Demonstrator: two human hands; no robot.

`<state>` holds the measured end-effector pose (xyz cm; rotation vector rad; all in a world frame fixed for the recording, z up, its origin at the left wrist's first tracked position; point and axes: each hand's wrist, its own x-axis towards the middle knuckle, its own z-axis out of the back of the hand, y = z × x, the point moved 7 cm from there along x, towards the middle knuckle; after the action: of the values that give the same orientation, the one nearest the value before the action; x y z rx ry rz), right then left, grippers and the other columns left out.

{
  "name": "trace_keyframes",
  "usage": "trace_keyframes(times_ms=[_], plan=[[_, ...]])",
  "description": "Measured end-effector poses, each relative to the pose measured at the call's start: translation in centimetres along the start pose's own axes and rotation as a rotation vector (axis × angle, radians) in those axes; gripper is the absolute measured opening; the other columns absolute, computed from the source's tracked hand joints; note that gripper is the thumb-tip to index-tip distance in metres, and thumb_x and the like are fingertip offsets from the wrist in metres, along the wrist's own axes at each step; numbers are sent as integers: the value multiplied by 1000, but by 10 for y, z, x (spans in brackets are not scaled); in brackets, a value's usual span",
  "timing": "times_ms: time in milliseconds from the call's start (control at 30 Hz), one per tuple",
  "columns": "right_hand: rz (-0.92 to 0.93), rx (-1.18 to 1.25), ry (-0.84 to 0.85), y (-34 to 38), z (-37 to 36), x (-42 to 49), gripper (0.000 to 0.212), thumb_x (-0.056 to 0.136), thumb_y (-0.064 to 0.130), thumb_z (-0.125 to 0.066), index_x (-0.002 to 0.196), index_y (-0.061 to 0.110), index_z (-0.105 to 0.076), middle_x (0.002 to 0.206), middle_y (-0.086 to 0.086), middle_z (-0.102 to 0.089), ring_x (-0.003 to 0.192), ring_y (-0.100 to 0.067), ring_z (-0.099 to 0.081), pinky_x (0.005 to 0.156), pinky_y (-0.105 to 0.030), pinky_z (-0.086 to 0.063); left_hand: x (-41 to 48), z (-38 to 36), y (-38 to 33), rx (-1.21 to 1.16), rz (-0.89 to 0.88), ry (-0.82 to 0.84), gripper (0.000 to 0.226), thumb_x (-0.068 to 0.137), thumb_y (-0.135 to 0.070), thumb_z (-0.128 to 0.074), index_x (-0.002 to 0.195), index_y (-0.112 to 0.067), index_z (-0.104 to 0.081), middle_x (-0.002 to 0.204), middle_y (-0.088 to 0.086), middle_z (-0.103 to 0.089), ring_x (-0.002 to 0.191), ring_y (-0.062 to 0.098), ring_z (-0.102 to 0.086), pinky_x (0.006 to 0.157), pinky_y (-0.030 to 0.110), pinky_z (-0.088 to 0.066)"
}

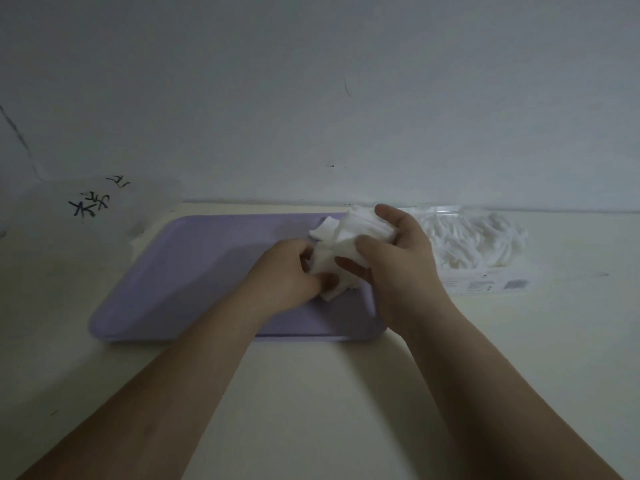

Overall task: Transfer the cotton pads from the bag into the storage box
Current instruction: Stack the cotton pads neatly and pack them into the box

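Observation:
Both hands hold a loose bunch of white cotton pads (pixel 341 247) above the right part of a lilac tray (pixel 194 271). My left hand (pixel 291 275) grips the lower end of the bunch. My right hand (pixel 394 258) wraps around its upper end, thumb on the near side. To the right of the tray lies a clear storage box (pixel 485 285) with many white cotton pads (pixel 471 240) inside. A translucent bag (pixel 79 216) with black characters on it lies at the far left against the wall.
The pale table top (pixel 311 393) runs up to a white wall (pixel 311 98) just behind the tray and box. The bag overlaps the tray's far left corner.

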<state>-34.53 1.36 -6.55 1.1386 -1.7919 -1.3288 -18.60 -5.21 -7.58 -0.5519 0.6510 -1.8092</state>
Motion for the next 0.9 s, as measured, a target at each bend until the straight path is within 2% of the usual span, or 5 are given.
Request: trace_keyframes(times_ms=[200, 367, 567, 767, 900], plan=[[37, -136, -2, 4, -4, -4, 70, 77, 24, -61, 146, 27, -49, 131, 0, -63, 115, -22, -69, 96, -48, -62, -14, 19, 16, -289, 18, -111, 25, 77, -26, -90, 82, -15, -68, 64, -11, -64, 52, -1, -50, 50, 17, -39], [46, -168, -10, -3, 1, 1, 54, 97, 19, -63, 148, 29, -48, 120, 13, -61, 106, -14, -71, 85, -42, -65, -24, 42, 27, -680, 54, -75, 26, 75, -23, -80, 99, -15, -77, 85, 2, -77, 74, 16, -64, 61, 32, -49], [57, -154, 63, -7, -2, 2, 48, 94, 5, -70, 140, 15, -59, 125, -7, -71, 108, -27, -74, 85, -46, -65, -41, 36, 29, -1065, -15, 177, 31, 88, -14, -67, 116, -16, -80, 102, 9, -74, 81, 14, -65, 63, 26, -52], [62, -146, 259, -21, -21, -1, 26, 86, 2, -71, 111, 7, -77, 109, -29, -75, 105, -50, -72, 92, -69, -54, -46, 23, 25, -935, -108, 149, 24, 90, -16, -70, 112, -10, -76, 99, 7, -74, 86, 17, -62, 69, 30, -51], [44, -123, 365, -23, -28, -6, 27, 90, -7, -64, 112, 5, -77, 109, -27, -77, 103, -45, -73, 95, -59, -54, -46, 29, 27, -815, -129, 31, 11, 94, -12, -73, 102, -15, -79, 96, 13, -76, 80, 21, -58, 70, 31, -51]])
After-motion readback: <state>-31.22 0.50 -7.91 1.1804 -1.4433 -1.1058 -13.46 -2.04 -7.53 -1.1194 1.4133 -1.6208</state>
